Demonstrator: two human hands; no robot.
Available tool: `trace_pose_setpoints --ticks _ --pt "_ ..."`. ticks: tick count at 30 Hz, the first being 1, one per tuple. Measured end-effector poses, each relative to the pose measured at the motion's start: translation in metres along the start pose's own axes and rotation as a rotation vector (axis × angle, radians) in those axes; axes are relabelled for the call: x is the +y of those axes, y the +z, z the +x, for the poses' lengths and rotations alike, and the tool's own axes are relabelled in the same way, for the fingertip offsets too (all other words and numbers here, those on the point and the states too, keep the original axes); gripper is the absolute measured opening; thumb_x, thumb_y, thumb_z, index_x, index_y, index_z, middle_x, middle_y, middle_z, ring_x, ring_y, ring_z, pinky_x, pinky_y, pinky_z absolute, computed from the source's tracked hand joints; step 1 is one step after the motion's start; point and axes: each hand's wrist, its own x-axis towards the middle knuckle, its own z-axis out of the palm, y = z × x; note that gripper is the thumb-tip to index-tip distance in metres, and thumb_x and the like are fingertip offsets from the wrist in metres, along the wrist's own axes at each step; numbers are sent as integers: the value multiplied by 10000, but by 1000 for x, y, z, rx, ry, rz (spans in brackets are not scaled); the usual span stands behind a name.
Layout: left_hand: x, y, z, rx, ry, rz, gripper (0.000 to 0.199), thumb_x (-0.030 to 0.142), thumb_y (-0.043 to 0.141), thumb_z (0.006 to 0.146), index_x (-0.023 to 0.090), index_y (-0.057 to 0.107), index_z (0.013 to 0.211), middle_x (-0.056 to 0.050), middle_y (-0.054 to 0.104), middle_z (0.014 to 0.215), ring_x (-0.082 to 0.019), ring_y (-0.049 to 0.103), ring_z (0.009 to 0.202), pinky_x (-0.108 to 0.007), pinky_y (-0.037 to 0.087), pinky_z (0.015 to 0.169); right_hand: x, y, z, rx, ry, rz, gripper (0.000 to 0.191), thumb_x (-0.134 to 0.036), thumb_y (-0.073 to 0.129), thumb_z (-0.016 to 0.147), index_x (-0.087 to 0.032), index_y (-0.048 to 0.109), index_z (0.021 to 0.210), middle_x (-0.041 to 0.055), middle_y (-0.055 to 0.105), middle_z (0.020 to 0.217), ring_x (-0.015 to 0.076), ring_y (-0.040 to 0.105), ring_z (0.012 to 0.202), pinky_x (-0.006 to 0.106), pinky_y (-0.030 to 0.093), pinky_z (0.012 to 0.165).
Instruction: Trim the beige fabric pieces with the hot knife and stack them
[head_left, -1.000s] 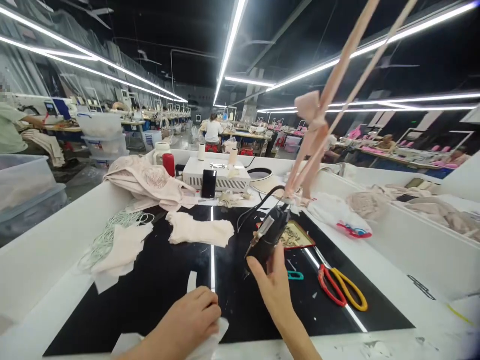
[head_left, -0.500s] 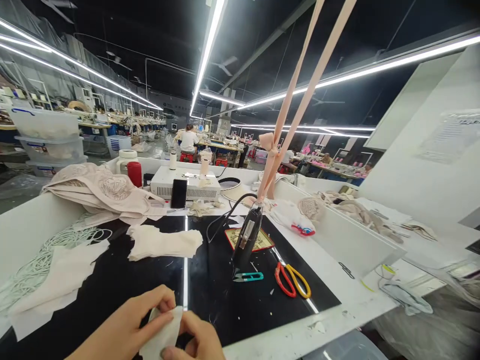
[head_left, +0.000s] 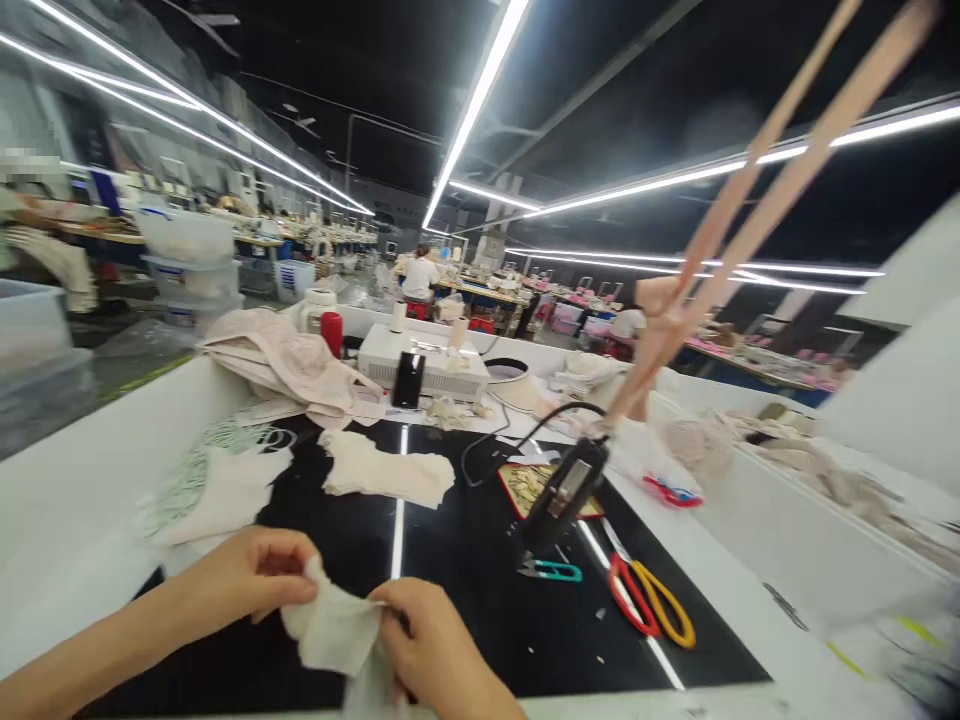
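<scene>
Between my hands a small cream fabric piece (head_left: 339,622) is stretched out above the black table surface. My left hand (head_left: 259,580) pinches its upper left edge between thumb and fingers. At its right side, my right hand (head_left: 427,640) grips the fabric, with some of the cloth hanging below the fingers. Beyond my hands lies a stack of cream fabric pieces (head_left: 390,470). Further left, pale fabric pieces (head_left: 225,490) rest against a heap of light green cord (head_left: 184,470).
Right of my hands are teal thread snips (head_left: 555,571), scissors (head_left: 652,600) with red and yellow handles, and a black handheld tool (head_left: 566,490) hung from a peach strap over a red-rimmed tray (head_left: 517,485). Behind stand a phone (head_left: 407,380), a white box (head_left: 375,362) and bras (head_left: 281,360).
My view has turned left, so the table things sit further right. My hands have moved apart, and the fabric between them is now spread open and more visible.
</scene>
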Motion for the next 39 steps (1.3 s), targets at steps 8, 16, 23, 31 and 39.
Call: trace_pose_setpoints --ticks 8,16,23,31,39 --pt "52 -47 29 257 229 -3 375 538 725 775 175 735 869 -52 764 802 -180 678 713 -239 527 591 4 -26 66 169 -71 -51 445 -338 397 975 -149 717 1220 -1 658 671 165 676 492 224 504 397" --pt "38 -46 96 400 460 232 202 238 610 897 212 792 982 -38 797 1090 -219 721 1021 -311 539 961 16 -55 134 630 -323 -282 495 -228 339 993 -142 659 1361 174 647 1425 285 593 1349 542 444 1193" --pt "-9 -36 102 304 419 487 281 110 560 912 202 777 1064 -42 793 1176 -207 717 1105 -322 527 1042 55 -45 137 426 -265 -618 533 -12 420 847 -184 782 1198 139 751 1291 296 687 1217 446 525 1092" --pt "-24 -105 33 628 -19 678 213 271 516 1034 183 709 1028 -87 738 1047 -251 682 1025 -400 525 962 68 -42 96 411 -390 -801 527 -78 371 919 -162 740 1286 160 690 1398 381 650 1292 576 548 1085" --pt "-58 -105 17 649 -287 669 287 433 658 1032 147 683 1017 -46 698 1008 -203 681 942 -411 580 898 82 -19 71 312 -566 -728 364 -285 457 1023 -256 778 1192 106 759 1302 290 781 1129 443 689 924"
